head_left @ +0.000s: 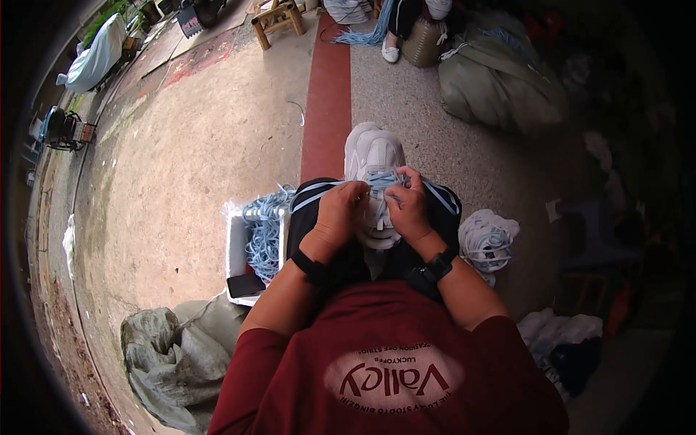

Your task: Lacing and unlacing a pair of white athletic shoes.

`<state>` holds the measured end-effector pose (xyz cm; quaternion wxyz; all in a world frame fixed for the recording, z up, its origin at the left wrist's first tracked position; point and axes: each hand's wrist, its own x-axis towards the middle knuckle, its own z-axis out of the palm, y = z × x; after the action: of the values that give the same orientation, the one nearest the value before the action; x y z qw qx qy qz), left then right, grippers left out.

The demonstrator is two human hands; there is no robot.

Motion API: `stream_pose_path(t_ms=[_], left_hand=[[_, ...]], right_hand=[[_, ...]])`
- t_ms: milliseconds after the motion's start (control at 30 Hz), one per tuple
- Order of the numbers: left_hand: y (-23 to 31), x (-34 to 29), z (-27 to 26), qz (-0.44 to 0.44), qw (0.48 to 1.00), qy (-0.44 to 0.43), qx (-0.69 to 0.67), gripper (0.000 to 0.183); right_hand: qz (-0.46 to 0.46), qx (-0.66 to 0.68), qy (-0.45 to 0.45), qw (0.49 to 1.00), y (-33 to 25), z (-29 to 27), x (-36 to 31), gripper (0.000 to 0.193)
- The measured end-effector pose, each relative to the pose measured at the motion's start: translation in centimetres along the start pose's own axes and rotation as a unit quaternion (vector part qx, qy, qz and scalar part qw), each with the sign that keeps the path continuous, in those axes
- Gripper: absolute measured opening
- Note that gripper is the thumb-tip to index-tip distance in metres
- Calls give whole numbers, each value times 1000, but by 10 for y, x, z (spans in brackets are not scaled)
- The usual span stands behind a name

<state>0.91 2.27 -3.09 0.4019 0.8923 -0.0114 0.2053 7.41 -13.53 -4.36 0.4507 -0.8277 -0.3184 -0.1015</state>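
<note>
A white sneaker rests between my knees, its toe pointing away from me. A light blue shoelace crosses its upper, and loose lengths drape over both of my dark-trousered thighs. On the shoe's left side my left hand is closed, fingertips pinched at the lacing. From the right, my right hand has its fingers bent and pressed on the lace over the tongue. The exact spot each fingertip grips is partly hidden by the fingers themselves.
Left of my leg stands a white foam box full of blue laces, a dark phone on its edge. A bundle of white sneakers lies at right. Sacks sit near left and far right. Another person's shoe shows ahead.
</note>
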Motion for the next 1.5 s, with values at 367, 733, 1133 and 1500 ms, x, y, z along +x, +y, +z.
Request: stream_pose_path(t_ms=[367, 733, 1133, 1500], left_hand=[[-5, 22, 12, 94, 990, -44, 91, 10], [-8, 6, -17, 88, 988, -102, 74, 18], [-3, 10, 3, -25, 981, -126, 147, 7], [-147, -135, -200, -319, 832, -18, 453, 2]], right_hand=[[15, -11, 9, 1000, 8, 4, -3, 13], [-138, -93, -68, 984, -13, -22, 3, 28], [-94, 133, -91, 982, -11, -11, 2, 7], [210, 409, 318, 829, 129, -225, -88, 16]])
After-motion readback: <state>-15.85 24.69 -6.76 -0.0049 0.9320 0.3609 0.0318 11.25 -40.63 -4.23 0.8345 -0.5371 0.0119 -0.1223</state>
